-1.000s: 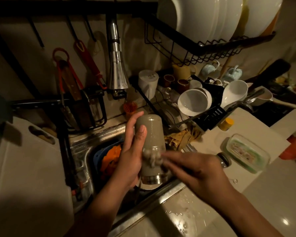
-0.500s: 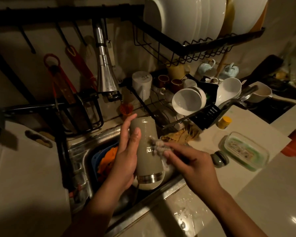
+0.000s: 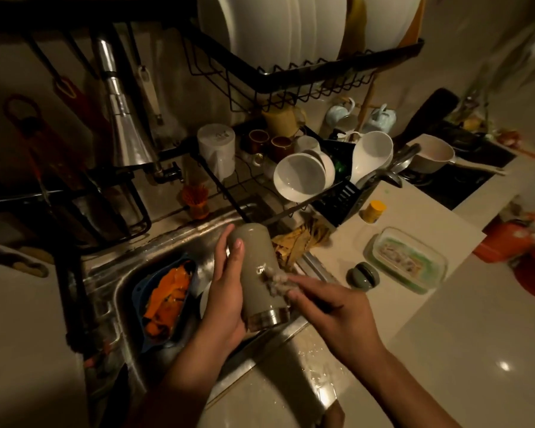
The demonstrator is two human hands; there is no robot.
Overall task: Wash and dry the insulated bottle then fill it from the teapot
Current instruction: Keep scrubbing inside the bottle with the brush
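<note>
My left hand [image 3: 226, 291] grips the grey-green insulated bottle [image 3: 257, 261] over the sink, mouth end with its steel rim pointing down toward me. My right hand [image 3: 328, 307] pinches a small soapy scrubber [image 3: 275, 281] and presses it against the bottle's right side. The bottle's grey lid [image 3: 362, 274] lies on the counter to the right. Two pale blue teapots [image 3: 380, 117] stand at the back behind the dish rack.
The steel sink [image 3: 121, 273] holds a blue basin with orange scraps [image 3: 164, 301]. A tap [image 3: 124, 128] hangs over it. A dish rack with white bowls [image 3: 300, 177] stands behind; a lidded food box [image 3: 405, 259] and a yellow cloth [image 3: 300, 239] lie right.
My right hand has slid the scrubber along the bottle's side, from near the steel rim up toward the middle. My left hand keeps its grip on the bottle.
</note>
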